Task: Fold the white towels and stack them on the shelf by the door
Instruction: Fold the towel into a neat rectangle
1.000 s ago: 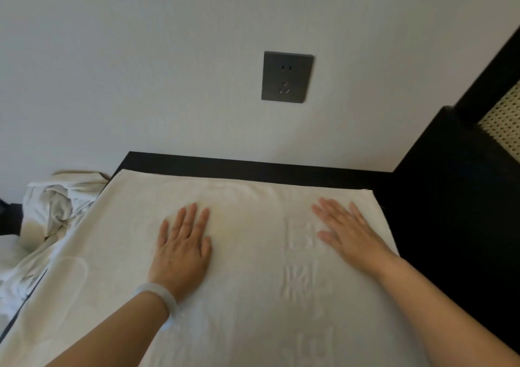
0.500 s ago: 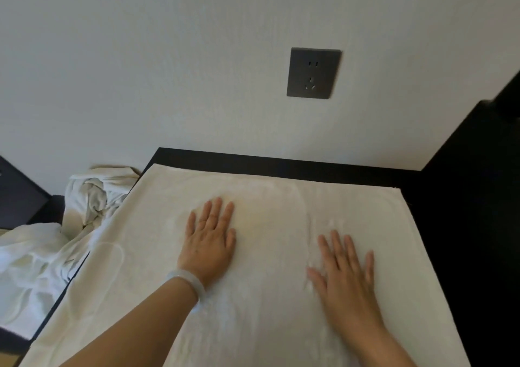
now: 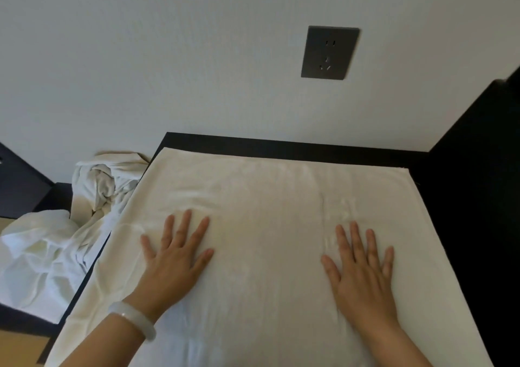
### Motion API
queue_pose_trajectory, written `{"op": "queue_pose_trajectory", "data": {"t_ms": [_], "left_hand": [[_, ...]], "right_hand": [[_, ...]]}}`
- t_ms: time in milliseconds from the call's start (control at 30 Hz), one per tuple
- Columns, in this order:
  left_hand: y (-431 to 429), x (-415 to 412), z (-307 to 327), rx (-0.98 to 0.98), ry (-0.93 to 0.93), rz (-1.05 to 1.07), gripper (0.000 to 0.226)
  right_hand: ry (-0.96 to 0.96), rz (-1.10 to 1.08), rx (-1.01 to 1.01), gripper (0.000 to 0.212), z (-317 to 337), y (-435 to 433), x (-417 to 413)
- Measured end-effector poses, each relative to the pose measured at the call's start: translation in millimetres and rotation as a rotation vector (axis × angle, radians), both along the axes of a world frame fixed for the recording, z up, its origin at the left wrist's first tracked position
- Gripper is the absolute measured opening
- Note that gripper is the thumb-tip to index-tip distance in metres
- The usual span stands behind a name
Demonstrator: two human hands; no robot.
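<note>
One white towel (image 3: pixel 267 197) lies flat on the dark table (image 3: pixel 281 145) and covers most of the top. My left hand (image 3: pixel 174 262) and right hand (image 3: pixel 363 279) both press on its near half, palms down, fingers (image 3: pixel 184 226) straight and spread, holding nothing. More towels (image 3: pixel 92 195) sit in a messy heap to the left. I think this is the smoothing step. To do it well, I would slide both hands out to the edges, push the bumps away, then match the corners before folding.

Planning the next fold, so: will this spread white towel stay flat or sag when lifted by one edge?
Probably sags: the towel wrinkles softly near the left hand and right hand. Likely limp, like the crumpled towels slumped beside it.
</note>
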State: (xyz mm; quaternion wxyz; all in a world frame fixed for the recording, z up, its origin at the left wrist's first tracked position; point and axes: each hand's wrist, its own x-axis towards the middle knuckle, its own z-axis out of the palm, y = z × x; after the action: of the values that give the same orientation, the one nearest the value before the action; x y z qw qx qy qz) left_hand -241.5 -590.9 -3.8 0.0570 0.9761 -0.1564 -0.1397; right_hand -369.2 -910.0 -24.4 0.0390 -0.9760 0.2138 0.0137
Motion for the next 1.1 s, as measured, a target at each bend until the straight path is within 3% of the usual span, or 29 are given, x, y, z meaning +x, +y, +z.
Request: {"op": "queue_pose_trajectory", "data": {"t_ms": [300, 567, 633, 700, 767, 867, 967, 1100], "left_hand": [[-35.2, 66.0, -12.7, 0.006, -0.148, 0.024, 0.073], [-67.0, 132.0, -5.0, 0.058, -0.057, 0.054, 0.061], [-74.7, 123.3, -0.1, 0.034, -0.066, 0.052, 0.061], [-92.0, 90.7, 2.4, -0.025, -0.224, -0.058, 0.066], [-113.6, 42.7, -2.9, -0.105, -0.283, -0.24, 0.063], [-120.0, 1.8, -17.5, -0.113, -0.238, -0.384, 0.056], [-90.2, 19.9, -21.0, -0.083, -0.255, -0.304, 0.058], [-40.5, 49.2, -12.3, -0.054, -0.186, 0.004, 0.067]], "right_hand": [[0.017, -0.035, 0.024, 0.081, 8.4, -29.8, 73.9], [0.125, -0.017, 0.066, 0.068, 13.8, -62.6, 152.6], [0.116, -0.052, 0.076, 0.068, 18.4, -57.0, 152.4], [-0.032, -0.021, 0.031, 0.068, 18.1, -28.9, 138.5], [-0.169, 0.144, 0.024, 0.066, 13.8, 15.9, 116.8], [-0.123, 0.329, 0.071, 0.059, -1.9, 43.8, 88.3], [-0.07, 0.242, 0.064, 0.066, -1.3, -2.0, 69.3], [0.044, -0.068, 0.056, 0.073, 13.7, -74.2, 35.7]]}}
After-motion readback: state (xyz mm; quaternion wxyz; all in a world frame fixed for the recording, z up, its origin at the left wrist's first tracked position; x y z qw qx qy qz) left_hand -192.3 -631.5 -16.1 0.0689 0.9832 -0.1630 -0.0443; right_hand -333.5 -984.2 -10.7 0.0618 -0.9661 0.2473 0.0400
